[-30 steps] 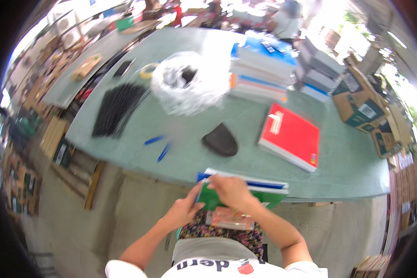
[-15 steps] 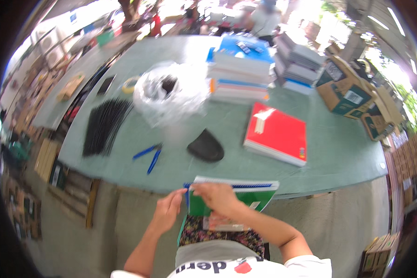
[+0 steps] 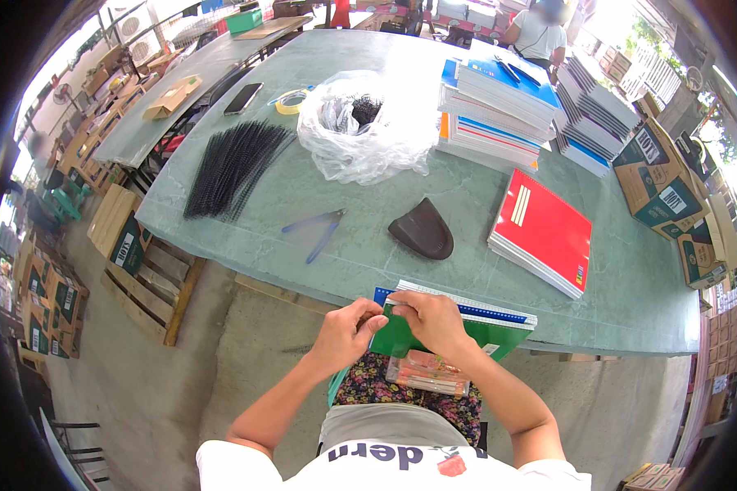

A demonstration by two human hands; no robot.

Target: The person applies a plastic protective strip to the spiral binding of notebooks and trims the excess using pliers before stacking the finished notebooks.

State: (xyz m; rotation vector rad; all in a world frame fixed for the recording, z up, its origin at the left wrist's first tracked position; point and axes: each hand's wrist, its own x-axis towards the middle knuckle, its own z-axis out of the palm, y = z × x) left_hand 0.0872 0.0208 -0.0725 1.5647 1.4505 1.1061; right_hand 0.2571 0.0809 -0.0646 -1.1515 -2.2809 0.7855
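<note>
Coils (image 3: pixel 236 169) lie left of pliers (image 3: pixel 319 239). The left hand (image 3: pixel 345 331) curls at the left corner of the green notebook (image 3: pixel 508 336); its grip cannot be told. The right hand (image 3: pixel 436 321) pinches the notebook's bound edge, at the near side of the table (image 3: pixel 354 266). Red notebooks (image 3: pixel 544 233) lie farther right.

The rectangular green-covered notebook (image 3: pixel 501 332) had a smooth cover and white paper edges. The long, thin black coils (image 3: pixel 233 168) looked like plastic, their bundle finely ridged. The crumpled, translucent white bag (image 3: pixel 385 154) was thin, glossy plastic film. The broad grey-green tabletop (image 3: pixel 254 241) looked smooth, while the dark, round-ended wedge (image 3: pixel 424 231) was matt. Smooth red covers topped the stacked paper notebooks (image 3: pixel 542 233). The slatted brown pallet (image 3: pixel 151 296) was rough, bare wood.
</note>
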